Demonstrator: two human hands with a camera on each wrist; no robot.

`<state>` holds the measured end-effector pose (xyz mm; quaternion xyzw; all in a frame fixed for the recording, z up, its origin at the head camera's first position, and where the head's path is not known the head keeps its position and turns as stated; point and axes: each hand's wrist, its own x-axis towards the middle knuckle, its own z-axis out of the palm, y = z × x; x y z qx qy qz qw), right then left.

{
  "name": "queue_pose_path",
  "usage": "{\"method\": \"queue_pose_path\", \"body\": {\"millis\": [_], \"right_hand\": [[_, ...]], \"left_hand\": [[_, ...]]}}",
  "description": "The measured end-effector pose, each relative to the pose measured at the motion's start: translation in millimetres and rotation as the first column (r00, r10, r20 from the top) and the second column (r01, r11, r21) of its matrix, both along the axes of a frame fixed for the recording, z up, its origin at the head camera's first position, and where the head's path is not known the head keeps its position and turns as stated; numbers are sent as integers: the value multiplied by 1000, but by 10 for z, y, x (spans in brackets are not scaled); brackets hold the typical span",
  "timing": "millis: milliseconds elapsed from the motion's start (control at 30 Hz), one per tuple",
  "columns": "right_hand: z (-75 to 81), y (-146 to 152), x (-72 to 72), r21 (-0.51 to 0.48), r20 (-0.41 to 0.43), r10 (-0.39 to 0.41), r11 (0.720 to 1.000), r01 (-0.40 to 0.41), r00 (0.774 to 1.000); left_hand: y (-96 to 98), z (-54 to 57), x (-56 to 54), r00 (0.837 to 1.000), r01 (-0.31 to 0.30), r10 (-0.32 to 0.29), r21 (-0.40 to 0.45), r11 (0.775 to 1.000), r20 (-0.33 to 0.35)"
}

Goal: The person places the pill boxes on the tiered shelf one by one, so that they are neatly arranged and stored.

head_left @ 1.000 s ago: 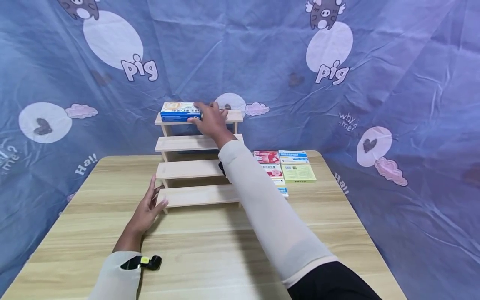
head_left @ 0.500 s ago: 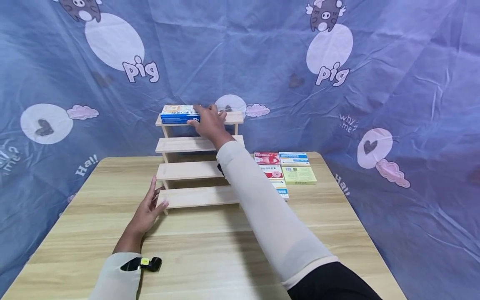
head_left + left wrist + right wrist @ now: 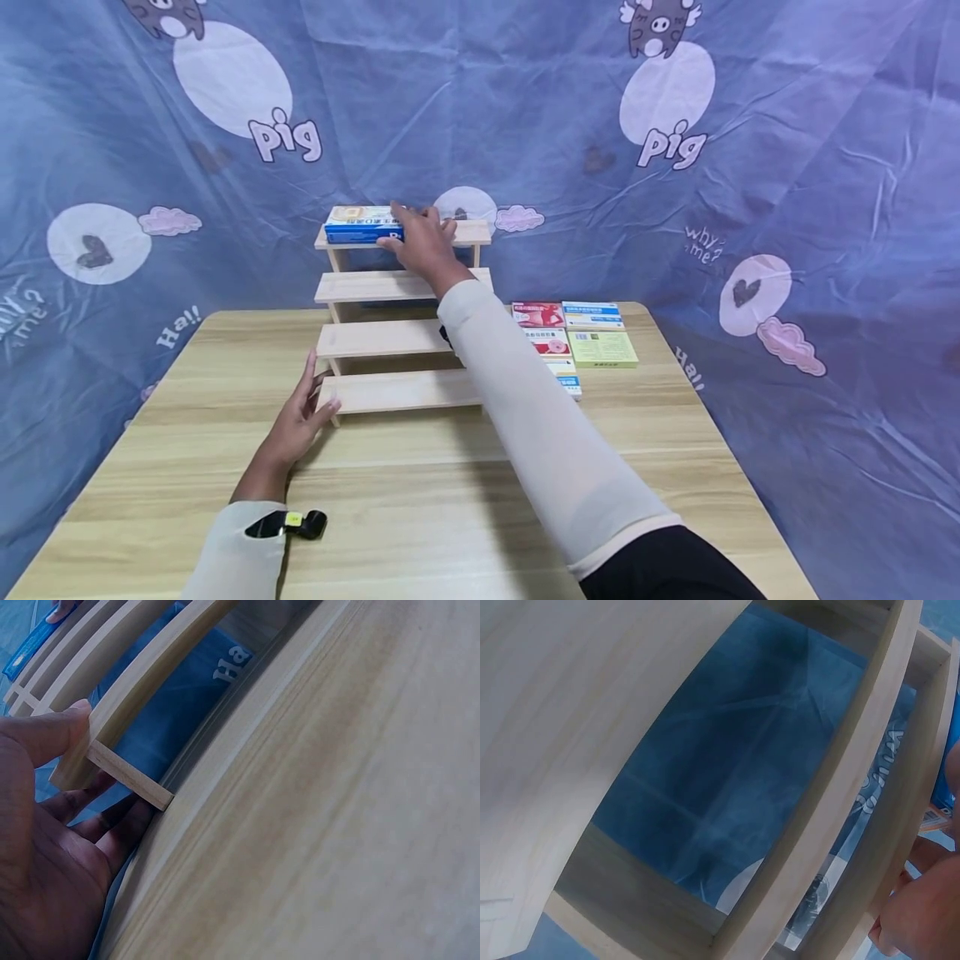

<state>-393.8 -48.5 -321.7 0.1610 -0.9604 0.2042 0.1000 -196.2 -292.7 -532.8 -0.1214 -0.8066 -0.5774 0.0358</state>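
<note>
Right hand [image 3: 426, 243], fingers bent, grips the right end of a blue-and-white oblong printed carton [image 3: 356, 228] that I see lying on the top tier [image 3: 470, 233] of a pale four-tier wooden shelf [image 3: 382, 339]. Left hand [image 3: 295, 425], thumb on top, pinches the lowest tier's [image 3: 401, 392] left end. On the wood-grain counter [image 3: 375, 508], to the shelf's right, I make out flat red-and-white, blue-and-white and green boxes [image 3: 602, 348], partly behind the cream sleeve [image 3: 532, 417]; from my remote screen I cannot tell what any box or carton contains
</note>
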Motion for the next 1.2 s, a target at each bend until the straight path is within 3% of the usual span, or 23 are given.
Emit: {"method": "queue_pose_path", "body": {"millis": [333, 700, 933, 1200], "right_hand": [[-37, 92, -1, -14, -35, -6, 1000, 6, 999], [-103, 454, 27, -44, -96, -31, 999, 27, 995], [-144, 706, 89, -75, -132, 13, 997, -23, 991], [-270, 1072, 176, -150, -182, 43, 986, -71, 982]], "left_hand": [[-26, 12, 3, 1000, 0, 0, -5, 1000, 19], [-29, -3, -2, 1000, 13, -13, -1, 1000, 2], [-33, 32, 21, 1000, 12, -12, -7, 1000, 12], [0, -10, 12, 1000, 25, -25, 9, 1000, -8]]}}
